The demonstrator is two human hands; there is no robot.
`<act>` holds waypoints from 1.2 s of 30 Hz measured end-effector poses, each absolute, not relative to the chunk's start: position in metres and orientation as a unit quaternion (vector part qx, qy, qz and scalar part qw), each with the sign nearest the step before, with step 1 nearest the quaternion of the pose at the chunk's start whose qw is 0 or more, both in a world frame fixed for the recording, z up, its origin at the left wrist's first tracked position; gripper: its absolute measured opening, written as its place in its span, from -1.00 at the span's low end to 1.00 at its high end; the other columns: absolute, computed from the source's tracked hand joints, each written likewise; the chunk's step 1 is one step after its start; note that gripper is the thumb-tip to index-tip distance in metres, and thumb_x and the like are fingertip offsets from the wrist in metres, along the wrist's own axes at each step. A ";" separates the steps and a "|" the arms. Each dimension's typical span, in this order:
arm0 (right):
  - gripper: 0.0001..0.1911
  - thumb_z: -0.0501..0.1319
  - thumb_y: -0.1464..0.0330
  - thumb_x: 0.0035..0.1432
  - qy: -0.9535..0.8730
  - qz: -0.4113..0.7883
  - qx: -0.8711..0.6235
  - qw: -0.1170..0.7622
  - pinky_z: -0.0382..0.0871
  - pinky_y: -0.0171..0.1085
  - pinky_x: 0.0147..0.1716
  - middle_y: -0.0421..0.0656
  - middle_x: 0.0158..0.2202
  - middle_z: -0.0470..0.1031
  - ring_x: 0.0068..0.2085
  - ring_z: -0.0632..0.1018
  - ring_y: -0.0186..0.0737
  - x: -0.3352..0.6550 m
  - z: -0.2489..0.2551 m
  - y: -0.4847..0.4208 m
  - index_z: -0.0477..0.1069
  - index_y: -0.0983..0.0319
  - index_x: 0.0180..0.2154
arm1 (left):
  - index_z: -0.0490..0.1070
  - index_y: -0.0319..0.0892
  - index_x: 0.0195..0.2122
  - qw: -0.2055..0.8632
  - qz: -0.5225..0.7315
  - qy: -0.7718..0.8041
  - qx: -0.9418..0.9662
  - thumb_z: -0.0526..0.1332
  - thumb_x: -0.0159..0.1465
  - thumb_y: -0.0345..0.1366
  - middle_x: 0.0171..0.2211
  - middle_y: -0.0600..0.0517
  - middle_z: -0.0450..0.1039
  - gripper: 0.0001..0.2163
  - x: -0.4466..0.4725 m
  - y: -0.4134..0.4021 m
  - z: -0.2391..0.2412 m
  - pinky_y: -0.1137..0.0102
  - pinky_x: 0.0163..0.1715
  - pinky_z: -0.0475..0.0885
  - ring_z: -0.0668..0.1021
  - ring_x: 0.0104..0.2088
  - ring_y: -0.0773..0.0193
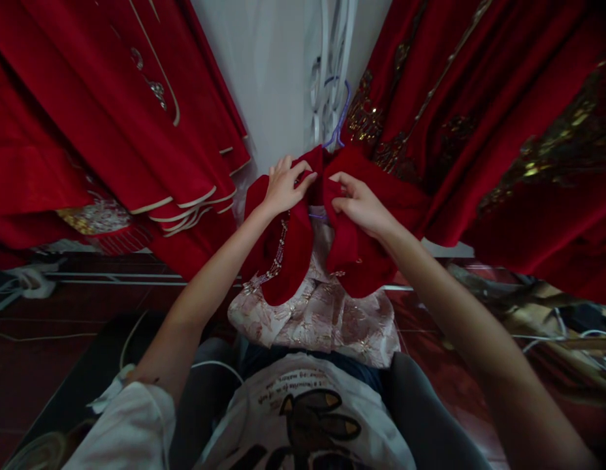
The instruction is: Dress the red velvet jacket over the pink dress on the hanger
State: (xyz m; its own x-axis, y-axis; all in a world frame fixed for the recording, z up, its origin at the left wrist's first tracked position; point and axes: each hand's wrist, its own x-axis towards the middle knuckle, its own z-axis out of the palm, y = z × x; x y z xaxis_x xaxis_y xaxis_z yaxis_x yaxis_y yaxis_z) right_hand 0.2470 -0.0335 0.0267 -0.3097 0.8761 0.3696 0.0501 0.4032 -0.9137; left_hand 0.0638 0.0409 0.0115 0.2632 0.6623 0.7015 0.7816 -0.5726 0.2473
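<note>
Two banks of red gowns are filling the sides, the left gowns [151, 150] showing pale hems and the right gowns [437, 78] carrying gold embroidery. Between them a pale wall [264, 65] is standing behind white scrolled metalwork [336, 49]. A red jacket [364, 261] is hanging in the middle, in front of the person's lap, its two fronts falling apart. Patterned pale cloth [313, 320] is showing in that gap and spreading out below the hem, near the person's printed shirt [303, 378]. On the jacket's neckline both hands are working: the left hand [285, 188] is pinching one edge between thumb and forefinger, while the right hand [359, 205] is gripping the opposite edge, its other fingers curling in. A purple hanger [343, 111] is rising from the collar. Silvery beading [278, 258] is running down the jacket's left-hand front.
</note>
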 end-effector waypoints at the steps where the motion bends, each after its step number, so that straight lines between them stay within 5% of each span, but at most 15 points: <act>1: -0.71 0.06 0.52 -0.24 -0.696 0.424 -0.328 0.477 0.20 -0.39 -0.48 -0.30 -0.48 0.31 -0.46 0.33 -0.38 0.243 0.025 -0.034 0.23 0.21 -0.35 | 0.44 -0.09 -0.16 0.071 -0.406 -0.453 -0.791 0.00 0.32 0.11 -0.10 -0.12 0.34 -0.59 0.063 0.040 0.011 0.09 0.09 0.20 0.39 0.04 0.01; 7: -0.72 0.04 0.51 -0.22 -0.726 0.328 -0.344 0.497 0.23 -0.33 -0.36 -0.26 -0.40 0.30 -0.37 0.36 -0.33 0.251 -0.002 -0.028 0.18 0.20 -0.33 | 0.42 -0.10 -0.20 0.091 -0.470 -0.440 -0.760 0.07 0.33 0.00 0.12 -0.16 0.20 -0.70 0.074 0.007 -0.025 0.04 0.16 0.12 0.22 0.20 -0.04; 12: -0.69 0.06 0.54 -0.17 -0.760 0.237 -0.369 0.480 0.23 -0.32 -0.33 -0.26 -0.38 0.28 -0.36 0.36 -0.33 0.255 -0.024 -0.029 0.17 0.18 -0.28 | 0.41 -0.14 -0.17 0.056 -0.482 -0.481 -0.730 0.02 0.38 -0.10 -0.13 -0.14 0.34 -0.73 0.096 -0.031 -0.067 0.18 -0.03 0.27 0.39 -0.05 0.08; 19: -0.64 0.09 0.54 -0.09 -0.750 0.234 -0.360 0.503 0.31 -0.33 -0.34 -0.25 -0.33 0.29 -0.34 0.40 -0.33 0.248 -0.033 -0.042 0.13 0.16 -0.21 | 0.34 -0.10 -0.16 -0.202 -0.621 -0.390 -0.649 0.03 0.36 -0.02 -0.26 0.02 0.47 -0.72 0.115 -0.041 -0.061 0.41 -0.17 0.38 0.51 -0.25 0.31; 25: -0.55 0.24 0.46 -0.01 -0.735 0.243 -0.347 0.529 0.42 -0.24 -0.18 -0.16 -0.15 0.37 -0.17 0.48 -0.25 0.247 -0.045 -0.054 0.15 0.13 -0.07 | 0.40 -0.14 -0.16 -0.428 -0.648 -0.342 -0.529 -0.05 0.39 -0.04 -0.27 -0.02 0.52 -0.66 0.107 -0.047 -0.061 0.41 -0.23 0.46 0.57 -0.26 0.31; 30: -0.74 0.17 0.33 0.22 -0.694 0.277 -0.330 0.577 0.44 -0.24 -0.13 -0.15 -0.16 0.40 -0.11 0.49 -0.26 0.246 -0.052 -0.061 0.26 0.12 -0.04 | 0.41 -0.15 -0.23 -0.370 -0.668 -0.329 -0.556 0.20 0.25 -0.29 -0.22 -0.01 0.54 -0.91 0.102 -0.057 -0.070 0.36 -0.04 0.45 0.57 -0.16 0.30; 36: -0.79 0.18 0.26 0.23 -0.673 0.252 -0.369 0.589 0.46 -0.26 -0.17 -0.15 -0.19 0.44 -0.15 0.52 -0.28 0.243 -0.050 -0.061 0.31 0.15 -0.10 | 0.34 -0.14 -0.21 -0.308 -0.622 -0.354 -0.627 0.17 0.25 -0.39 -0.20 -0.01 0.51 -0.91 0.105 -0.056 -0.068 0.38 -0.11 0.50 0.58 -0.17 0.32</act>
State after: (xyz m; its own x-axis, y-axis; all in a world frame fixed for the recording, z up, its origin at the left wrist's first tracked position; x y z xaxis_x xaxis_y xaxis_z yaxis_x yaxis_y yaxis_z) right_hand 0.2426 -0.0606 -0.0500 -0.0335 0.7935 0.6076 0.2005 0.6009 -0.7738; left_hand 0.1051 -0.0563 -0.0678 -0.0240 0.8273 0.5613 0.0617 -0.5592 0.8268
